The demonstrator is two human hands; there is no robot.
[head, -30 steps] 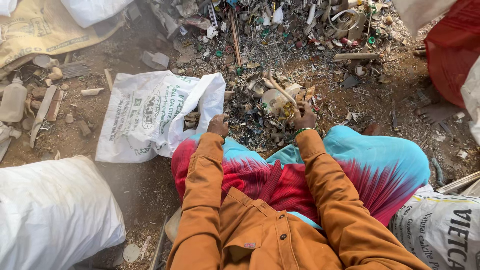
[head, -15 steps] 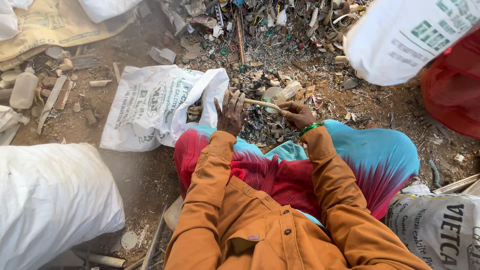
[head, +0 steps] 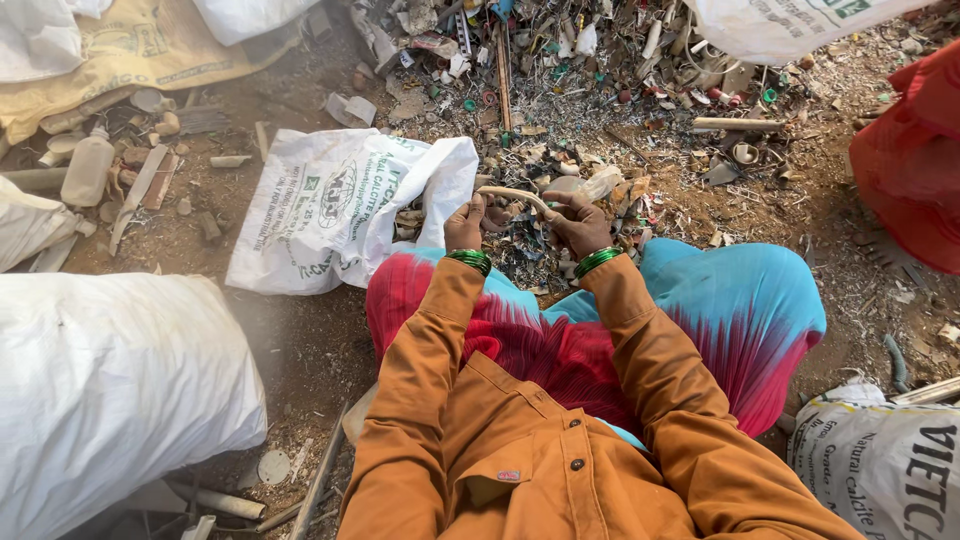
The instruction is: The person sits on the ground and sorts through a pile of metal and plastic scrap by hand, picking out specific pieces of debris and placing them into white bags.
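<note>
Both fists were closed on that pale curved strip (head: 515,194), left hand (head: 464,226) and right hand (head: 580,224) at either end above the scrap pile (head: 560,90); gripping nearer its middle would likely bend it more surely.

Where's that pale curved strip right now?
In the head view, upper middle: the pale curved strip spans between the left hand and right hand, beside the white sack.
</note>
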